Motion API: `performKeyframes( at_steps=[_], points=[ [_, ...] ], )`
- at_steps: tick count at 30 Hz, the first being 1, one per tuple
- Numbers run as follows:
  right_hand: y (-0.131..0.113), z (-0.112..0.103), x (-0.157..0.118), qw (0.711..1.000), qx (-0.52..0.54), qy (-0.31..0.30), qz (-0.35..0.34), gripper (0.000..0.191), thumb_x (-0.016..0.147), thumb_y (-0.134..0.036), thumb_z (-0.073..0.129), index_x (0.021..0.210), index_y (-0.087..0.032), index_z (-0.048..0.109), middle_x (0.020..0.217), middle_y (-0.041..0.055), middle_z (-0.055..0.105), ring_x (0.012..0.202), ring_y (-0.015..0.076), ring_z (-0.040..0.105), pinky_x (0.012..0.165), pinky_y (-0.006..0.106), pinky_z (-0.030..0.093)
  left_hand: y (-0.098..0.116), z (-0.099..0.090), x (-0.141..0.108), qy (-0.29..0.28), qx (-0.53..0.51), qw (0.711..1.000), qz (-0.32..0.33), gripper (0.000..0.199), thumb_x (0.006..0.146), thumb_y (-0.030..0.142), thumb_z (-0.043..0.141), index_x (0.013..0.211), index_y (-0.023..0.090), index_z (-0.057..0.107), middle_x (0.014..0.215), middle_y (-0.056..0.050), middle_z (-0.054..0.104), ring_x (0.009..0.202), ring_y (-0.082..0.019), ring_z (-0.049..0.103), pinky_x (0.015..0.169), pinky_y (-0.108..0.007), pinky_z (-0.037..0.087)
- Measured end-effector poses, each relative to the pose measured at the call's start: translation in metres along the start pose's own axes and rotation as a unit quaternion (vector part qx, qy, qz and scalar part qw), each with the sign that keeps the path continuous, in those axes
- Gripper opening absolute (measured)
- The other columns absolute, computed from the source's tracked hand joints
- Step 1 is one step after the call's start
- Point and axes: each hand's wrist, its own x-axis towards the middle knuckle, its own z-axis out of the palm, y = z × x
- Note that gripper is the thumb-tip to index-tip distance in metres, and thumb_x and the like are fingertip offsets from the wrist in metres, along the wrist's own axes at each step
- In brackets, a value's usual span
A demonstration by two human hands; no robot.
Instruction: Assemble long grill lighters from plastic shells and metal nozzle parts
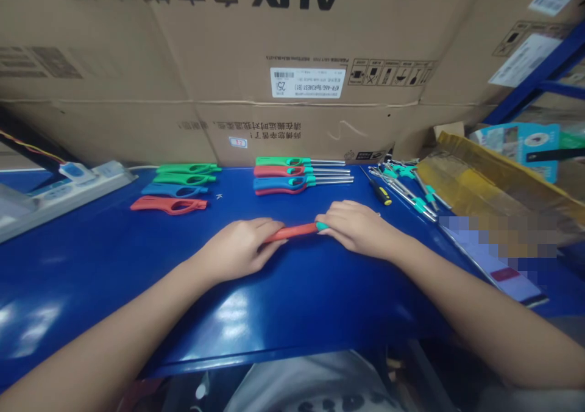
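Note:
Over the middle of the blue table, a red lighter handle is held sideways between my two hands. My left hand is closed round its left end. My right hand is closed on the teal piece at its right end; a small metallic tip shows just beyond those fingers. Behind my left hand lie loose green, blue and red handles, such as the red one. Farther right is a stack of lighters with metal tubes, including a blue one.
Metal tubes with teal parts and a black-yellow screwdriver lie at the back right. A power strip stands at the left. A large cardboard box closes off the back; a yellow-taped carton is at the right.

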Motion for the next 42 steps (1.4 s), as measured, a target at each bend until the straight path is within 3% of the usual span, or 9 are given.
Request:
performKeyframes(
  at_steps=[4,8,14,25,31,34,37,40,42],
  points=[
    [-0.002,0.002,-0.002,0.998,-0.019,0.036,-0.037,0.025,0.102,-0.020,0.044,0.110,-0.010,0.066,0.092,0.0131,0.072,0.082,0.0222,0.056,0.073,0.034,0.045,0.002,0.003,0.003,-0.024,-0.126,0.990,-0.055,0.031,0.098,0.038,0.053,0.076,0.016,0.060,0.061,0.004,0.052,0.053,-0.009,0.045,0.052,-0.023,0.034],
    [-0.007,0.003,-0.003,0.998,-0.012,0.034,-0.042,0.024,0.098,-0.012,0.044,0.104,-0.009,0.067,0.085,0.0126,0.070,0.079,0.0224,0.053,0.071,0.035,0.046,0.002,0.008,0.002,-0.041,-0.165,0.983,-0.065,0.037,0.097,0.042,0.053,0.072,0.016,0.056,0.057,0.006,0.041,0.051,-0.008,0.035,0.049,-0.022,0.029],
    [-0.009,0.007,-0.002,0.999,0.025,0.024,-0.040,0.024,0.098,-0.014,0.044,0.096,-0.012,0.067,0.078,0.0102,0.065,0.073,0.0208,0.050,0.068,0.033,0.043,0.005,0.013,-0.002,-0.012,-0.046,0.999,0.004,0.023,0.099,0.032,0.047,0.098,0.016,0.064,0.083,-0.006,0.067,0.071,-0.017,0.061,0.065,-0.028,0.044],
    [0.015,-0.003,-0.002,0.989,0.048,-0.093,0.105,0.015,0.098,-0.030,0.055,0.097,-0.018,0.063,0.095,0.0083,0.064,0.088,0.0223,0.056,0.082,0.036,0.043,0.004,0.017,0.007,-0.012,0.079,0.996,-0.045,0.042,0.102,0.044,0.044,0.136,0.021,0.052,0.125,-0.010,0.061,0.106,-0.027,0.064,0.084,-0.039,0.054],
    [0.032,-0.021,-0.009,0.975,0.018,-0.080,0.206,0.043,0.091,-0.062,0.057,0.098,-0.020,0.063,0.102,0.0087,0.067,0.095,0.0258,0.061,0.084,0.037,0.044,-0.002,0.004,0.002,-0.017,0.106,0.993,-0.050,0.040,0.098,0.042,0.050,0.132,0.022,0.056,0.121,-0.009,0.062,0.107,-0.028,0.061,0.087,-0.041,0.054],
    [0.044,-0.024,-0.017,0.928,-0.112,-0.038,0.352,0.040,0.098,-0.050,0.046,0.110,-0.015,0.062,0.113,0.0174,0.064,0.108,0.0327,0.061,0.088,0.041,0.046,-0.003,-0.008,0.000,-0.038,0.104,0.992,-0.064,0.034,0.094,0.040,0.056,0.123,0.022,0.062,0.113,-0.007,0.065,0.101,-0.028,0.064,0.082,-0.039,0.055],
    [0.059,-0.022,-0.026,0.848,-0.164,-0.100,0.494,0.046,0.093,-0.046,0.054,0.123,-0.011,0.057,0.121,0.0254,0.060,0.104,0.0381,0.063,0.078,0.043,0.049,-0.004,-0.015,-0.001,-0.071,0.048,0.994,-0.075,0.026,0.091,0.031,0.060,0.114,0.020,0.065,0.109,-0.006,0.063,0.093,-0.023,0.066,0.080,-0.034,0.054],
    [0.068,-0.023,-0.030,0.833,-0.107,-0.130,0.527,0.042,0.091,-0.039,0.055,0.126,-0.017,0.059,0.110,0.0187,0.069,0.088,0.0317,0.068,0.069,0.038,0.049,-0.001,-0.012,-0.003,-0.072,-0.004,0.994,-0.081,0.023,0.092,0.024,0.058,0.114,0.018,0.065,0.108,-0.008,0.062,0.091,-0.021,0.065,0.082,-0.031,0.053],
    [0.067,-0.028,-0.028,0.828,-0.107,-0.073,0.545,0.037,0.089,-0.037,0.056,0.120,-0.020,0.064,0.095,0.0142,0.073,0.080,0.0301,0.068,0.066,0.036,0.048,0.002,-0.008,-0.005,-0.056,-0.017,0.994,-0.090,0.026,0.094,0.023,0.056,0.117,0.017,0.065,0.108,-0.009,0.061,0.090,-0.021,0.064,0.081,-0.031,0.053]
  ],
)
